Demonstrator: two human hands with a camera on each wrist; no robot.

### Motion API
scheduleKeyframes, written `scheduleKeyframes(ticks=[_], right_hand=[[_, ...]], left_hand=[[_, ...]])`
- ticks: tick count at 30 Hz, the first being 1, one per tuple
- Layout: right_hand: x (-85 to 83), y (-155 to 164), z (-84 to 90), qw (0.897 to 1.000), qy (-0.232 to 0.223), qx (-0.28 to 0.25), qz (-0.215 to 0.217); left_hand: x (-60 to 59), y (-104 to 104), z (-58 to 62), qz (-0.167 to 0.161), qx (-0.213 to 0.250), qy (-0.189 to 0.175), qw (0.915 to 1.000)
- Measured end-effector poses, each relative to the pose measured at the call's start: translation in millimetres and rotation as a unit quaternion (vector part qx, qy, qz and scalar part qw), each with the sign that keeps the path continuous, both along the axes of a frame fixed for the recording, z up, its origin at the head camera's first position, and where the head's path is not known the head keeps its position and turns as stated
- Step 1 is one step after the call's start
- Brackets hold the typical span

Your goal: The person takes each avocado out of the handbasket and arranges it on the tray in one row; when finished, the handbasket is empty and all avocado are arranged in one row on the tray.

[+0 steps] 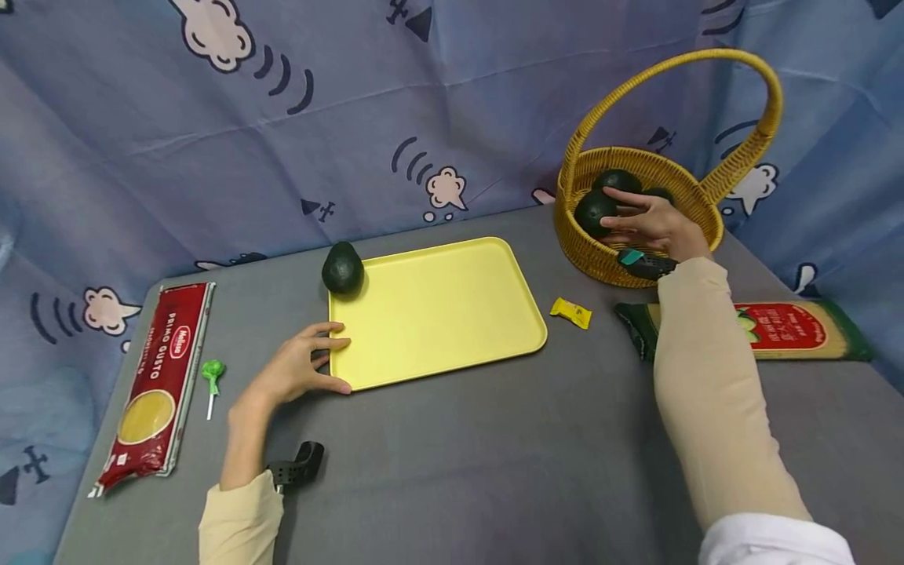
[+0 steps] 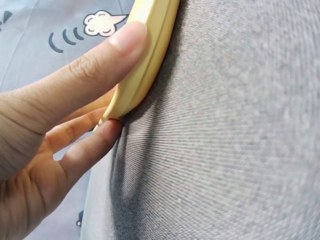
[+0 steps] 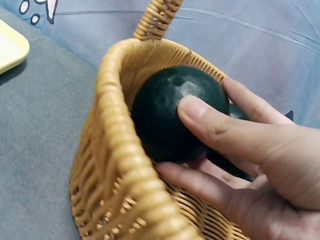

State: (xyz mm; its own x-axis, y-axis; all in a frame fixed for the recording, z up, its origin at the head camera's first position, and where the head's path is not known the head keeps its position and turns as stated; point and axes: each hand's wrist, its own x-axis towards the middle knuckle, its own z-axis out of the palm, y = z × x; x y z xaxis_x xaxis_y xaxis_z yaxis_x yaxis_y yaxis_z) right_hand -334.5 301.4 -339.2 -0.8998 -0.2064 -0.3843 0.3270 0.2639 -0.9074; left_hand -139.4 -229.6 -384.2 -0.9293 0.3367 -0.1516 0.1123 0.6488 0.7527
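Note:
My right hand (image 1: 653, 224) reaches into a yellow wicker basket (image 1: 593, 255) and grips a dark green avocado (image 1: 593, 213). In the right wrist view the thumb lies across the held avocado (image 3: 175, 120), fingers round its far side and underneath, close inside the basket's rim. More avocados (image 1: 617, 181) lie behind it, partly covered by the hand. My left hand (image 1: 300, 365) holds the near left corner of a yellow tray (image 1: 438, 314). Its thumb presses the near side, seen in the left wrist view, while the other fingers meet the left edge. Another avocado (image 1: 343, 269) sits at the tray's far left corner.
Left of the tray lie a red pasta packet (image 1: 158, 380) and a green lollipop (image 1: 213, 373). A yellow wrapped candy (image 1: 571, 313) is between tray and basket. Under the right forearm, a green and red packet (image 1: 798, 329) lies partly hidden. A patterned blue curtain (image 1: 395, 102) hangs behind the table.

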Motion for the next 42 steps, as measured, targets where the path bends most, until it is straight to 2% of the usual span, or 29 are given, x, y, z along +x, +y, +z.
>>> scheduleKeyframes(ticks=[9, 16, 21, 34, 42], right_hand=[[2.2, 6.8, -2.1, 1.000, 0.010, 0.009, 0.007], [6.2, 12.6, -4.6, 1.000, -0.005, -0.019, 0.011], [6.6, 14.7, -5.4, 1.000, 0.001, -0.014, 0.017], [12.2, 13.4, 3.3, 0.997, 0.034, 0.035, 0.059], [22.6, 7.0, 13.1, 0.997, 0.054, 0.023, 0.058]], left_hand=[[-0.4, 0.1, 1.0, -0.004, -0.023, 0.006, 0.9997], [1.1, -0.1, 1.1, -0.005, -0.023, 0.005, 0.9997], [1.2, 0.5, 0.6, -0.006, -0.032, 0.009, 0.9994], [1.0, 2.3, 2.6, -0.006, -0.029, 0.012, 0.9995], [0.9, 1.5, 3.2, -0.001, -0.026, 0.009, 0.9996]])
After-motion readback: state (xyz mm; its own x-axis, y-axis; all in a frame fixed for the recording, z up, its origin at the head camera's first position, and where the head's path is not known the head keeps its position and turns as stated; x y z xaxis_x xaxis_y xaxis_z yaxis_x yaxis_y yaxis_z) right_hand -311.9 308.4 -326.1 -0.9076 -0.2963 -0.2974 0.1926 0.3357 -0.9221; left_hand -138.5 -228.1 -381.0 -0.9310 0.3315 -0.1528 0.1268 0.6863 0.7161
